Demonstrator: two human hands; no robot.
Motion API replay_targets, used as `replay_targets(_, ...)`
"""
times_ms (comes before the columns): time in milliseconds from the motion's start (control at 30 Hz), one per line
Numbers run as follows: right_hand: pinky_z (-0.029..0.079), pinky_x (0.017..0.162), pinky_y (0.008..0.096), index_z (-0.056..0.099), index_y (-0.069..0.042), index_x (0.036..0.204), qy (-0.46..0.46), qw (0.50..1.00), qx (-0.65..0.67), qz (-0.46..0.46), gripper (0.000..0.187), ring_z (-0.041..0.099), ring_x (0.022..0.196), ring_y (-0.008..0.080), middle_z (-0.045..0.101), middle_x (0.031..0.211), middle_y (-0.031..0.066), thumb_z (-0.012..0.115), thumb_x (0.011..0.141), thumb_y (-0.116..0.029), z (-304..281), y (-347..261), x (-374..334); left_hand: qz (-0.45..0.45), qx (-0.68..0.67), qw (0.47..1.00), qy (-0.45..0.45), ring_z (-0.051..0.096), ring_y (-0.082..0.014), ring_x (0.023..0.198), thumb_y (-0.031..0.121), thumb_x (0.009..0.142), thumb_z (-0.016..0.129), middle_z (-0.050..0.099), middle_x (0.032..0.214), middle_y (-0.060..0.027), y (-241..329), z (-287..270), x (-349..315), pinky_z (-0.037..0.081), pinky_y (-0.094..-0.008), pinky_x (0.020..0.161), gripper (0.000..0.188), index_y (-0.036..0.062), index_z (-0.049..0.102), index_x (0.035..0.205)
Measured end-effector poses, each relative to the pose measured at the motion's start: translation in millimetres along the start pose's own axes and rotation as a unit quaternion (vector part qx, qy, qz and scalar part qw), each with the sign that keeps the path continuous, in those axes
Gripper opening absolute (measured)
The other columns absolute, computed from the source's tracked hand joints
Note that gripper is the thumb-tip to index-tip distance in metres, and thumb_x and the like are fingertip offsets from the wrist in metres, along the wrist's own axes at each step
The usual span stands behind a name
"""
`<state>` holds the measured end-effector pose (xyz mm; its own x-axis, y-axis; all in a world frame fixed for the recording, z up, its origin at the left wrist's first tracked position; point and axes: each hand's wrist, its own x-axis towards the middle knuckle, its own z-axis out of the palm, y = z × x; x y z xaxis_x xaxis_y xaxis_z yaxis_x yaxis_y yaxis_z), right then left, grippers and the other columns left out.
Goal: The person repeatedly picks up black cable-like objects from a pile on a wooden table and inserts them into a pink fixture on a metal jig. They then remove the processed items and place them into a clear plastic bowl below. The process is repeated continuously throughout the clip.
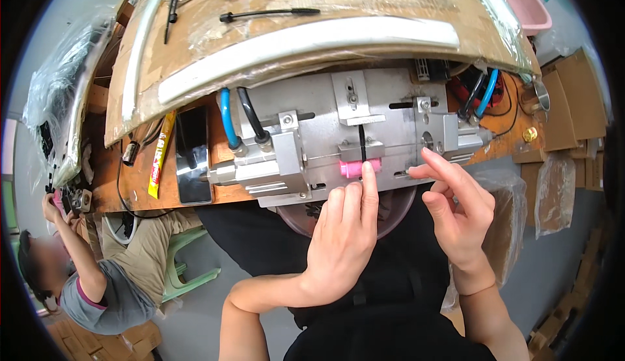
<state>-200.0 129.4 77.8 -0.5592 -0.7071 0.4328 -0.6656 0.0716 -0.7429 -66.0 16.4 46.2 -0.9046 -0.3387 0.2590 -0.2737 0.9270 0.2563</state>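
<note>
A thin black stick-like piece [362, 141] stands lengthwise in the middle of the metal fixture [325, 120], running from the upper bracket down over a pink pad [351, 169]. My left hand [342, 240] rests just below it, its index finger stretched out with the tip on the piece's lower end at the pad. The other fingers of that hand are bent. To the right, my right hand [459, 211] hovers near the fixture's front edge, fingers apart and loosely curved, with nothing seen in it.
Several black knob-ended pieces [270, 14] lie on a cardboard-topped shelf [260, 48] above the fixture. Metal cylinders with blue hoses [228, 119] flank it. A phone [193, 156] and yellow packet [161, 156] lie left. Below sits a bowl [390, 221]. Another person [111, 289] works far left.
</note>
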Motion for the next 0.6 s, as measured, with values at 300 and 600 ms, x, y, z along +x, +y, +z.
replay_targets(300,0.056,0.067,0.0392,0.069,0.001,0.091,0.02,0.935,-0.22,-0.276,0.019,0.07,0.079,0.0314,0.07,0.085,0.0188,0.065,0.088,-0.017,24.1,-14.9,210.4,0.103,0.033,0.973,0.205,0.057,-0.0282,0.099,-0.004,0.09,0.053,0.058,0.1,-0.0106,-145.9,-93.3,134.5,0.045,-0.0368,0.09,0.015,0.0038,0.063,0.098)
replay_targets(600,0.056,0.074,0.0418,0.069,0.005,0.092,-0.155,0.872,-0.424,-0.189,0.016,0.07,0.087,0.037,0.068,0.094,0.0265,0.062,0.079,-0.002,55.6,-17.9,264.0,0.109,-0.084,0.987,0.079,0.058,-0.0208,0.091,-0.008,0.084,0.06,0.06,0.097,-0.0098,-138.4,-107.6,107.7,0.048,-0.032,0.083,0.037,0.0042,0.064,0.118)
